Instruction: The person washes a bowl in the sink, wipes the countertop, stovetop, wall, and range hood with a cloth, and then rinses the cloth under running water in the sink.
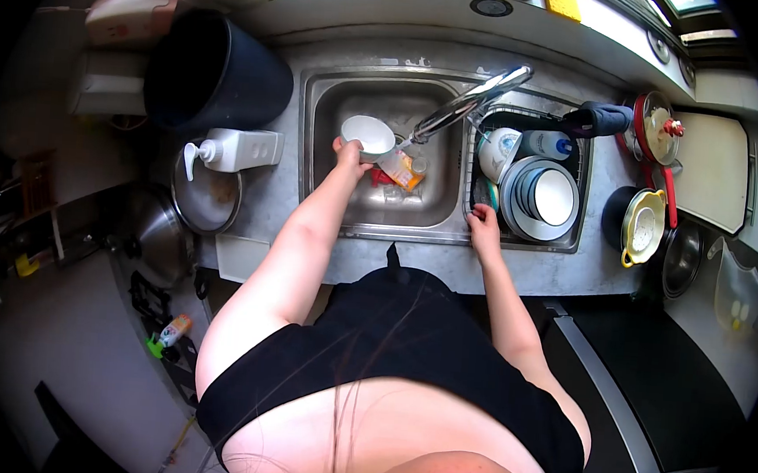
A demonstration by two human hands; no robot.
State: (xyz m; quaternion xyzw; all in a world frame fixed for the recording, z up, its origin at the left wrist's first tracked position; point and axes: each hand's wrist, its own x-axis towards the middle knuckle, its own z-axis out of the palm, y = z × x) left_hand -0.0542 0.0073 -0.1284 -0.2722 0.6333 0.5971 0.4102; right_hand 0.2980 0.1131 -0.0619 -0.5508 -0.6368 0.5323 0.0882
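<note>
In the head view, my left hand (350,154) grips the rim of a small white bowl (368,135), tilted over the left side of the steel sink (329,202). The faucet (467,106) reaches in from the upper right, its spout end close to the bowl. Below it on the sink floor lies an orange and white packet (405,172) with something red beside it. My right hand (485,231) is at the near left corner of the dish rack (469,168), fingers curled; what they hold, if anything, is hidden. Stacked plates and bowls (549,198) stand just right of it.
Left of the sink are a dark bin (219,76), a white pump bottle (240,150) and a glass lid (206,194). To the right stand a red-rimmed pot (656,133), a yellow colander (643,229) and a pale cutting board (709,172). A blue-capped bottle (544,144) lies in the rack.
</note>
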